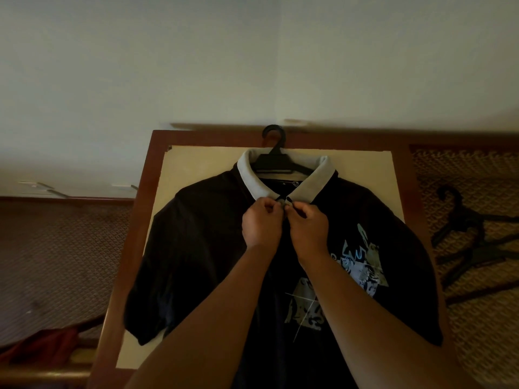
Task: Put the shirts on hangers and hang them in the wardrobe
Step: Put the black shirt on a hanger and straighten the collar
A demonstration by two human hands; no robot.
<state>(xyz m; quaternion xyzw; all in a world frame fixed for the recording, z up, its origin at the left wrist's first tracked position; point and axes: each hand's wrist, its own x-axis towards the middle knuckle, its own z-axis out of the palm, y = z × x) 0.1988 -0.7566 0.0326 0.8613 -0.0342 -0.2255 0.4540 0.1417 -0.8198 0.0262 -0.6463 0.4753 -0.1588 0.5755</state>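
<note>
Home bedroom: wooden table (146,192), spare hangers (471,237).

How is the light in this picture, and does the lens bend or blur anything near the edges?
Head view: dim, warm light; the black shirt loses nearly all fold detail, while its grey collar stands out. Head view: wide-angle bending curves the table edges, and the spare hangers at the right look soft and dark.
</note>
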